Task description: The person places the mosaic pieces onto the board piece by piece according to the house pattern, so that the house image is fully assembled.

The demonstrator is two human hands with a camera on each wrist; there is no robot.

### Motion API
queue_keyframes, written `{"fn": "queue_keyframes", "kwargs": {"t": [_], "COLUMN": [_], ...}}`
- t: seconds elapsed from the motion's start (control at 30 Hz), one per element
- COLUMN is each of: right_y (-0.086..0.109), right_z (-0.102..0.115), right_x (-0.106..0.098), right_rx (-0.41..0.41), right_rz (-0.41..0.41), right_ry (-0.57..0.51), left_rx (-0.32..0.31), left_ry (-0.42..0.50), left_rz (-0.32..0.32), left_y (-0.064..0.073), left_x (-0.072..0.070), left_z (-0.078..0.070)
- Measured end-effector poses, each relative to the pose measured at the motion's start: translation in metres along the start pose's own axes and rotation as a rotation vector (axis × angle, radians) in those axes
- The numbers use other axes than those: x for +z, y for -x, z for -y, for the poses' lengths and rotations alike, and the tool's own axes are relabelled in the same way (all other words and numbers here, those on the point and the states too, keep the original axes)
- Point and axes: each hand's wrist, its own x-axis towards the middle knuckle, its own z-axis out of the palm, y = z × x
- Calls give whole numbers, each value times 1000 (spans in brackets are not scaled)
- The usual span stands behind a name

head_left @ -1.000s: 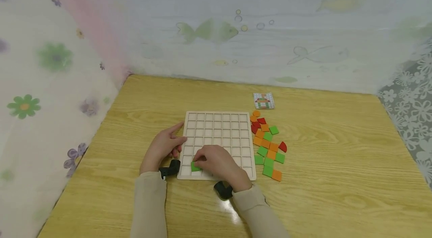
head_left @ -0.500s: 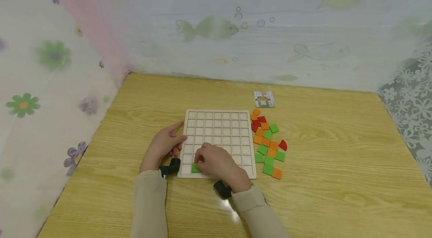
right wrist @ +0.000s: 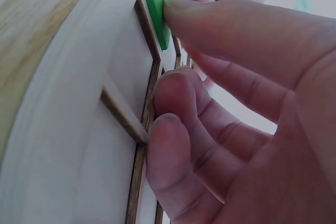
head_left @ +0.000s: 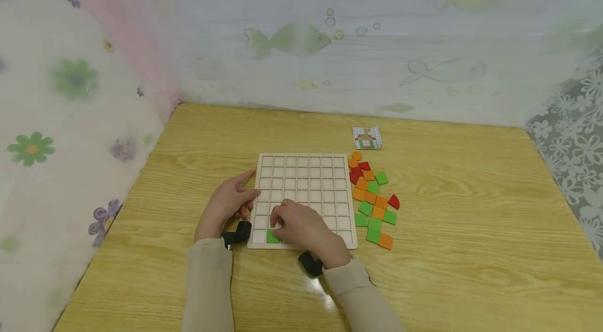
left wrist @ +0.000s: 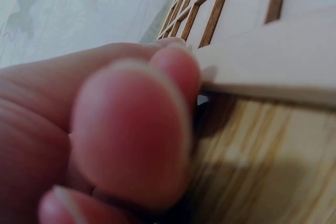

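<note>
A pale wooden grid board (head_left: 304,161) lies flat on the table. My right hand (head_left: 303,224) is over its lower left part and holds a green square tile (head_left: 272,236) at a cell of the near row. In the right wrist view the thumb presses on the green tile (right wrist: 157,9), whose edge stands above the grid ridges; the index fingertip is mostly hidden there. Beside the board, my left hand (head_left: 228,205) rests with its index finger stretched along the left edge and its thumb touching the rim. Its other fingers are bent underneath.
Right of the board lie loose orange squares (head_left: 370,198), green squares (head_left: 374,223), red quarter-round pieces (head_left: 394,201) and orange discs (head_left: 357,155). A printed pattern card (head_left: 367,138) lies behind them. Black wrist cameras sit at both wrists. Patterned cloths hang behind and beside the table.
The green tile now lies flatter at its cell, with more of its face showing beside the right thumb. My left hand keeps its place, and the whole view has shifted slightly.
</note>
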Motion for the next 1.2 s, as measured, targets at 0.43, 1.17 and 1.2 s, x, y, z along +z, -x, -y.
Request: {"fn": "queue_keyframes", "kwargs": {"t": [0.43, 1.17, 1.2], "right_y": [2, 20, 21], "right_z": [-15, -69, -72], "right_x": [-10, -42, -43], "right_rx": [-2, 220, 236], "right_rz": [-13, -181, -183], "right_ry": [-110, -203, -216], "left_rx": [-1, 10, 11], "left_ry": [-3, 6, 6], "left_rz": [7, 10, 9], "left_y": [1, 3, 3], "left_x": [0, -1, -1], "left_z": [-3, -2, -2]}}
